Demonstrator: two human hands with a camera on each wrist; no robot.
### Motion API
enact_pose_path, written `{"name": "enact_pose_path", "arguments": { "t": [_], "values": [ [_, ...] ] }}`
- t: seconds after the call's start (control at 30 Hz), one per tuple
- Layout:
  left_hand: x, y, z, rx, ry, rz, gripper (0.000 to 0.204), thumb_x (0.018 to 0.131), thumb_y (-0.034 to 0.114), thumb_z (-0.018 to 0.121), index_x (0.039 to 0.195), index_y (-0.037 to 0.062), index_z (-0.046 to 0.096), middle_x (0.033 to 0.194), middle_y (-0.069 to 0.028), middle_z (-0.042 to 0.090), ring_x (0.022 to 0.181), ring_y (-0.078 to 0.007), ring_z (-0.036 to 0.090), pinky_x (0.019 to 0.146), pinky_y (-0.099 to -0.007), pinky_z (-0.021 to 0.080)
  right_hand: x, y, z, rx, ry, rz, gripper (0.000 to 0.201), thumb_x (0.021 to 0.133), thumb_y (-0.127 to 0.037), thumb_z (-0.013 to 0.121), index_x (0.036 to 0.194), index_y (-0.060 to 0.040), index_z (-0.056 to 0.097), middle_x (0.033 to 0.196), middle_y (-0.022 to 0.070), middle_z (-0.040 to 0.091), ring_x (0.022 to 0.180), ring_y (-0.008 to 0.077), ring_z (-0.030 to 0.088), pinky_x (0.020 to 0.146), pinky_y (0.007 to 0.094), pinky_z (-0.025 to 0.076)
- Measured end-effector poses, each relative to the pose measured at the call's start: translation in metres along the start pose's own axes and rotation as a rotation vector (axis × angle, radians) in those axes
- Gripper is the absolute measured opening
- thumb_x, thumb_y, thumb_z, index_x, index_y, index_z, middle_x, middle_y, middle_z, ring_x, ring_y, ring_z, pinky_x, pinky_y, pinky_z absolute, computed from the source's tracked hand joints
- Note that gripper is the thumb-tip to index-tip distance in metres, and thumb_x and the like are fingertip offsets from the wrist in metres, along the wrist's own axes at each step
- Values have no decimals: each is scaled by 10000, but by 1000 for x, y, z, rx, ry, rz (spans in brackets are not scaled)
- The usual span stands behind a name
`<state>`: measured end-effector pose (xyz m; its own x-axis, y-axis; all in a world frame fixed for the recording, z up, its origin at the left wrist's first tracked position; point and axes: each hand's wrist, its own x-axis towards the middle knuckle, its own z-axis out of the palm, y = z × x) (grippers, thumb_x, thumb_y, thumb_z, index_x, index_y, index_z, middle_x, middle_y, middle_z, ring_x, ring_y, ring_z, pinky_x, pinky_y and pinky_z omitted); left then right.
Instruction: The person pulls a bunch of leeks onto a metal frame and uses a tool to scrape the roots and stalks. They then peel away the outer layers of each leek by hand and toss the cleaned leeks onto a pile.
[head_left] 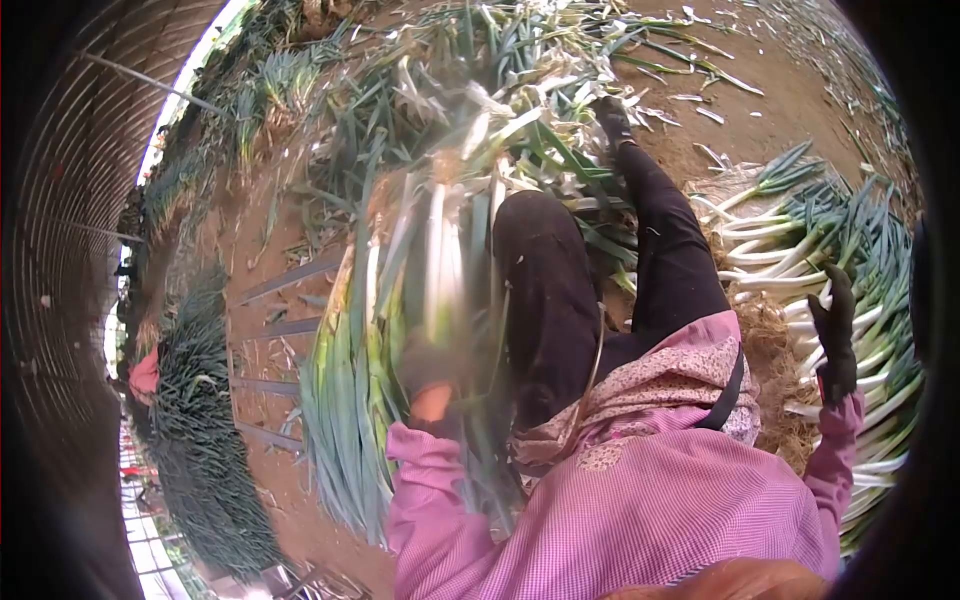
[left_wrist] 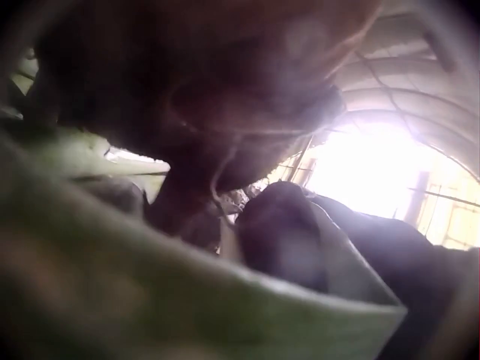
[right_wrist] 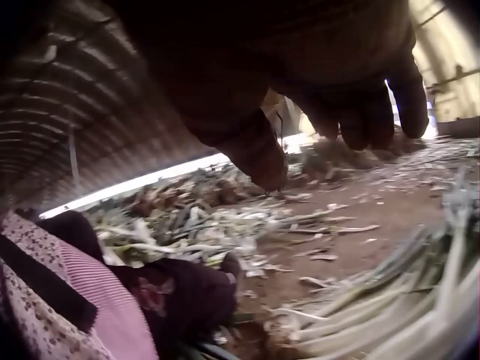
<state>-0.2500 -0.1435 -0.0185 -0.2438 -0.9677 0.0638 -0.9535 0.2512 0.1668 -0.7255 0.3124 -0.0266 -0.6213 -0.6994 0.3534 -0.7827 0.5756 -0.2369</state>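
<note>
The person wears a pink long-sleeved top (head_left: 640,510) in a fine check, its cuffs reaching both wrists. Over the lap lies a paler apron (head_left: 660,385) with a small floral print, crossed by a dark strap (head_left: 727,395). The trousers (head_left: 545,290) are black, and a dark shoe (head_left: 612,118) covers the far foot. The right hand (head_left: 835,335) wears a dark glove, its fingertips worn and soiled in the right wrist view. The left hand (head_left: 432,375) is also in a dark glove, blurred.
</note>
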Motion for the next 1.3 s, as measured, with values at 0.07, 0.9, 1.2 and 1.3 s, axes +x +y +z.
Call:
{"name": "enact_pose_path", "arguments": {
  "t": [0.07,0.9,1.2,1.3],
  "values": [
    [-4,-2,10,115,15,0,640,638,440,699,1051,9,468,920,-203,534,825,-385,581,693,-462,454,55,-77,15,47,-38,-120,554,646,-41,696,1167,-9,511,1141,197,553,1088,383,507,940,422,394],
    [11,43,-57,66,-232,-189,935,531,552,792,1094,-135,502,1002,-292,612,929,-387,625,804,-389,501,145,-240,61,395,-65,-343,210,640,-70,641,835,-83,562,799,112,577,783,316,571,687,414,444],
    [-16,85,-116,-130,-348,-153,837,521,591,760,944,-109,585,880,-263,632,841,-355,640,762,-386,498,200,-299,75,1063,-67,-373,418,661,-109,771,1007,-25,551,909,138,582,793,314,587,679,360,479],
    [-39,83,-110,-224,-416,-100,778,544,567,747,920,-95,588,860,-248,631,814,-347,638,735,-388,495,229,-346,103,758,208,-642,594,686,-209,785,1162,-4,494,958,156,587,825,326,592,698,369,486]
  ]
}}
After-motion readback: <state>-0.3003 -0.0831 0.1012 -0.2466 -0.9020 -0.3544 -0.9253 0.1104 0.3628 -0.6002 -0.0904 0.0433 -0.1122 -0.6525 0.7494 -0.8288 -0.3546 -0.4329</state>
